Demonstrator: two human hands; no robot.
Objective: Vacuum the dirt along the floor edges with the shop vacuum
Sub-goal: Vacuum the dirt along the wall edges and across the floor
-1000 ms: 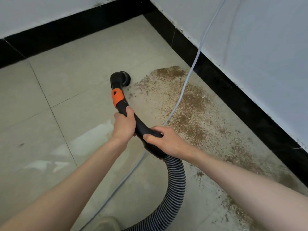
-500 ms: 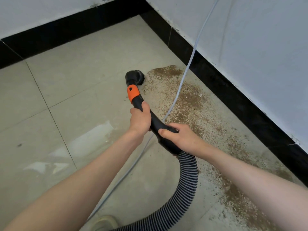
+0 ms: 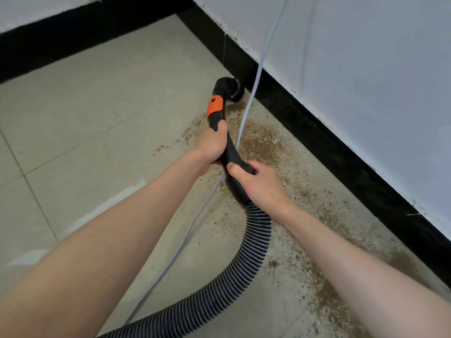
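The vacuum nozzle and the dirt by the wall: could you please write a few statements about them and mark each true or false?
1. Both hands grip the vacuum's black handle. True: the left hand sits nearer the nozzle, the right hand nearer the ribbed hose.
2. The nozzle is out on the open tiles, far from any wall. False: it is right at the black baseboard.
3. Brown dirt remains along the right-hand baseboard. True.
4. The collar behind the nozzle is blue. False: it is orange.
5. A pale cable runs down past the nozzle. True.
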